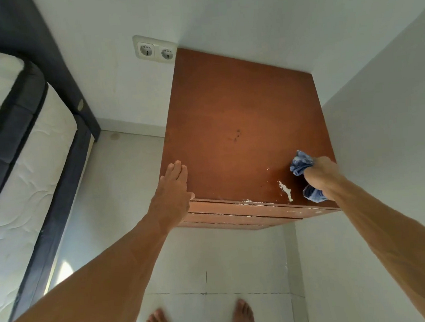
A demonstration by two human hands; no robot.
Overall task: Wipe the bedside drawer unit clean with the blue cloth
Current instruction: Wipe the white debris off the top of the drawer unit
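The brown wooden bedside drawer unit (238, 112) stands in the room's corner, seen from above. Its top has dark specks near the middle and white chipped patches near the front edge. My right hand (319, 177) is shut on the bunched blue cloth (301, 164), pressing it on the top's front right corner; cloth sticks out above and below the fist. My left hand (171, 192) lies flat with fingers straight on the top's front left corner and left edge. The drawer fronts show only as thin strips below the front edge.
A bed with a white quilted mattress (15, 178) and dark frame stands at the left. A double wall socket (157, 51) sits on the wall behind the unit's left corner. A white wall (387, 119) runs close along the right. My bare feet stand on the tiled floor (121, 184).
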